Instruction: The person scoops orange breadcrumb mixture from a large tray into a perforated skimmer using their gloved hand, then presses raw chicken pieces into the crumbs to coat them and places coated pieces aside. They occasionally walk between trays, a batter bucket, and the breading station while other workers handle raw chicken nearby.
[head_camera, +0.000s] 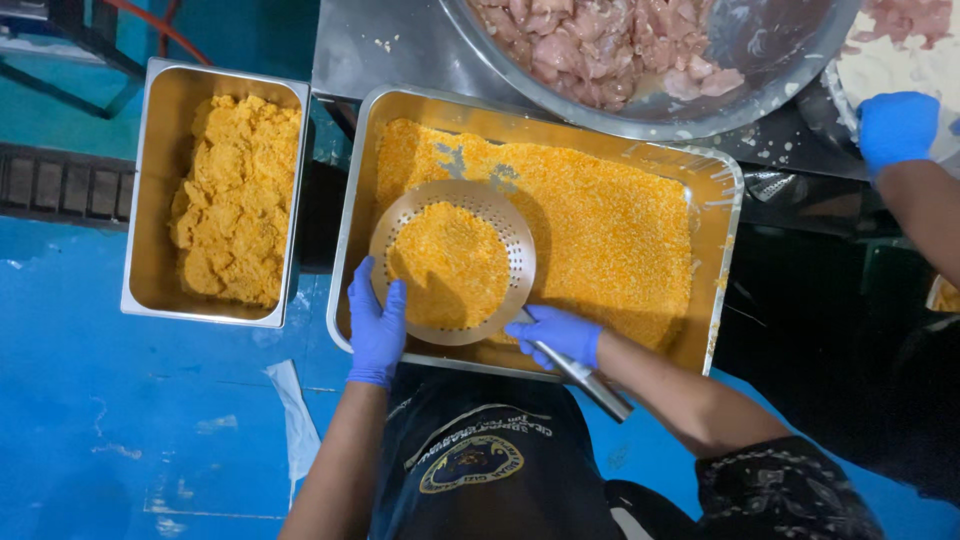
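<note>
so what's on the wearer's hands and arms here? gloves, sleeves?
Both hands wear thin blue disposable gloves that end at the wrist: left hand, right hand. Forearms are bare below them. A dark short sleeve with a pale patterned print covers the right upper arm; no sleeve shows on the left. No watch or bands visible.

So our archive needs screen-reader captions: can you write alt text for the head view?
Two blue-gloved hands hold a perforated skimmer full of orange crumbs over a steel tray of crumbs, left hand on its rim, right hand on the handle. A side pan holds breaded pieces; a bowl holds raw meat.
</note>
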